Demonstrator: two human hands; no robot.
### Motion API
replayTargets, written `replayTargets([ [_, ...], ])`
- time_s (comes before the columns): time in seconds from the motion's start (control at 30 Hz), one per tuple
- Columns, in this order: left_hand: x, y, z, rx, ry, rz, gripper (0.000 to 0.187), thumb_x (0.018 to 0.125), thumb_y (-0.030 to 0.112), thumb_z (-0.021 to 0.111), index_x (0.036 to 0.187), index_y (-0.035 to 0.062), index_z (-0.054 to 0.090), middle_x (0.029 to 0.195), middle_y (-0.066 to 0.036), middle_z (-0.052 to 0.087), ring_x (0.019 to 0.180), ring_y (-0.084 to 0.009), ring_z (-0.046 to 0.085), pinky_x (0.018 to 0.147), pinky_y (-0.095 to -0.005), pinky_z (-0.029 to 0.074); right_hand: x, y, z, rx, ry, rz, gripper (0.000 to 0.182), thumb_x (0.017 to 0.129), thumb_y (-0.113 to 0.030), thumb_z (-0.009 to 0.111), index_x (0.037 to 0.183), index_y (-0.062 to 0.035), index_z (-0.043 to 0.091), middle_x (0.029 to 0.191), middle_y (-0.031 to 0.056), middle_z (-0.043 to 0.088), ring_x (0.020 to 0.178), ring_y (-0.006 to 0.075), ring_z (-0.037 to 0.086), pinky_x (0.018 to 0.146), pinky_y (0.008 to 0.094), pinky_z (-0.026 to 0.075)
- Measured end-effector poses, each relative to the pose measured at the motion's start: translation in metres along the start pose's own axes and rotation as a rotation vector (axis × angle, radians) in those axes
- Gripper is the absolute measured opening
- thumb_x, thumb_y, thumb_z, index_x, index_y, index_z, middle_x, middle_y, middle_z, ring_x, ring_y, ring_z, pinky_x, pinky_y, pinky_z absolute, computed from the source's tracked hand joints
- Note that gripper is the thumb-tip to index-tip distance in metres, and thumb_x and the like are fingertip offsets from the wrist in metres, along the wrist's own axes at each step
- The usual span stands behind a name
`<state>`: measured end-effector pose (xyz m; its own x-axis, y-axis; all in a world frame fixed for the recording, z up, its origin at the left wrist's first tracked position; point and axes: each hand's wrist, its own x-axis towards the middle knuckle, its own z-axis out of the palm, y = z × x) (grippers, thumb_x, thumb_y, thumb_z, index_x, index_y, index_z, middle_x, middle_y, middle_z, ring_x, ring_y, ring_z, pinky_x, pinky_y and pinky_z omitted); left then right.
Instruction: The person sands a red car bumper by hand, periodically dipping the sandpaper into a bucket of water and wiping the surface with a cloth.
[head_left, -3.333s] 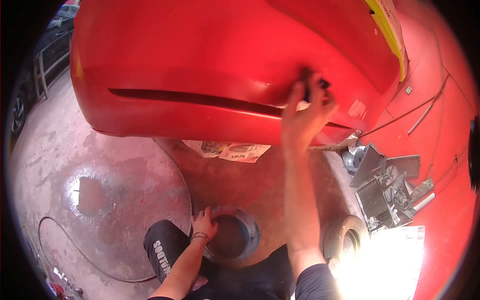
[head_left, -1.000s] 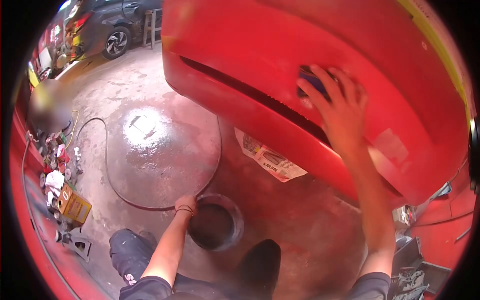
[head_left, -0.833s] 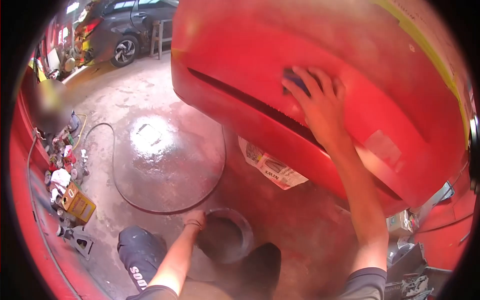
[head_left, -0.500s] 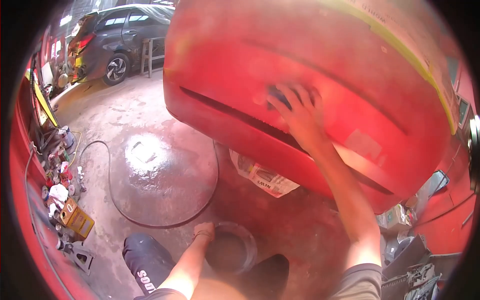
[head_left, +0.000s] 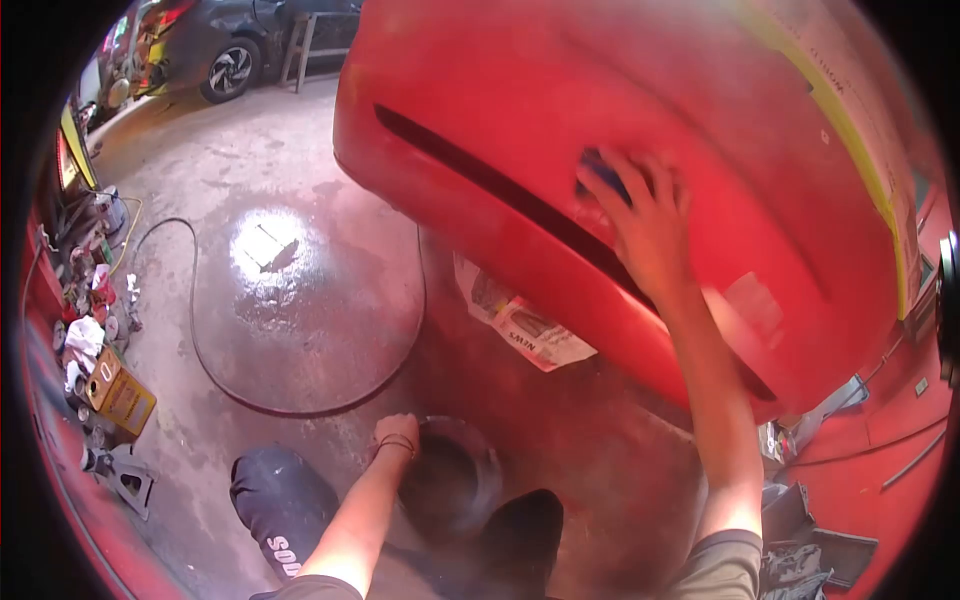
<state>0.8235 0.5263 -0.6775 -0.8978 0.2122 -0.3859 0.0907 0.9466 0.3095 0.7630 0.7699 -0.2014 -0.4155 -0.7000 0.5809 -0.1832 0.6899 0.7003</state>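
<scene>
My right hand (head_left: 645, 215) presses a dark blue sanding block (head_left: 606, 177) against a glossy red car body panel (head_left: 500, 90). Its fingers curl over the block, just above the long dark slot (head_left: 500, 205) in the panel. Down low, my left hand (head_left: 397, 432) is closed at the left rim of a dark round bucket (head_left: 462, 470). Whether those fingers grip the rim or something else is hidden. The bucket stands on the floor between my knees.
Yellow masking tape (head_left: 860, 130) borders the panel at right. A newspaper sheet (head_left: 540, 335) lies below it. A hose (head_left: 290, 412) loops over the wet floor. Cans, including a yellow tin (head_left: 120, 395), and a jack stand (head_left: 125, 480) line the left. A dark car (head_left: 270, 45) stands behind.
My right hand and the block have slid a little down and right along the panel. The view has tilted downward. My left hand stays by the bucket rim.
</scene>
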Motion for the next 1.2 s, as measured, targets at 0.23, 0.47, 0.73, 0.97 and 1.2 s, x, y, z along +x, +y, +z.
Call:
replayTargets([
  [0.23,0.008,0.002,0.000,-0.025,-0.028,-0.040,0.023,0.090,0.017,0.079,0.113,0.0150,0.083,0.122,-0.011,0.081,0.114,-0.0301,0.078,0.094,-0.0430,0.064,-0.001,0.005,-0.012,-0.015,-0.045,-0.004,0.069,0.078,-0.006,0.084,0.141,-0.0289,0.069,0.159,-0.0026,0.055,0.140,0.0294,0.052,0.112,0.0546,0.039],
  [0.47,-0.002,0.001,-0.004,-0.020,-0.017,-0.038,0.027,0.087,0.018,0.083,0.114,0.0157,0.083,0.121,-0.011,0.081,0.115,-0.0302,0.078,0.096,-0.0415,0.063,0.065,-0.021,0.021,0.057,-0.009,-0.049,0.077,0.076,-0.003,0.082,0.147,-0.0292,0.067,0.161,-0.0028,0.054,0.140,0.0287,0.051,0.114,0.0571,0.038],
  [0.73,0.006,0.003,0.001,-0.049,-0.008,-0.061,0.028,0.090,0.018,0.080,0.117,0.0141,0.081,0.117,-0.012,0.082,0.113,-0.0306,0.078,0.095,-0.0425,0.064,0.024,-0.035,0.014,0.045,-0.011,0.062,0.075,0.080,0.001,0.076,0.148,-0.0310,0.066,0.158,-0.0025,0.058,0.138,0.0288,0.054,0.112,0.0527,0.037],
  [0.97,0.004,0.004,-0.003,-0.026,-0.026,-0.031,0.032,0.092,0.020,0.078,0.123,0.0132,0.078,0.121,-0.013,0.080,0.115,-0.0316,0.077,0.096,-0.0433,0.063,-0.011,-0.034,0.021,-0.016,0.020,0.076,0.075,0.078,0.003,0.072,0.146,-0.0292,0.067,0.161,-0.0005,0.050,0.139,0.0295,0.049,0.111,0.0537,0.037],
  [1.2,-0.005,0.000,-0.004,-0.042,-0.010,-0.029,0.029,0.094,0.018,0.076,0.123,0.0125,0.077,0.123,-0.012,0.080,0.116,-0.0320,0.077,0.096,-0.0437,0.063,0.023,-0.043,0.022,-0.016,0.028,0.100,0.070,0.082,-0.003,0.075,0.146,-0.0303,0.067,0.159,0.0010,0.052,0.136,0.0323,0.051,0.110,0.0521,0.038],
])
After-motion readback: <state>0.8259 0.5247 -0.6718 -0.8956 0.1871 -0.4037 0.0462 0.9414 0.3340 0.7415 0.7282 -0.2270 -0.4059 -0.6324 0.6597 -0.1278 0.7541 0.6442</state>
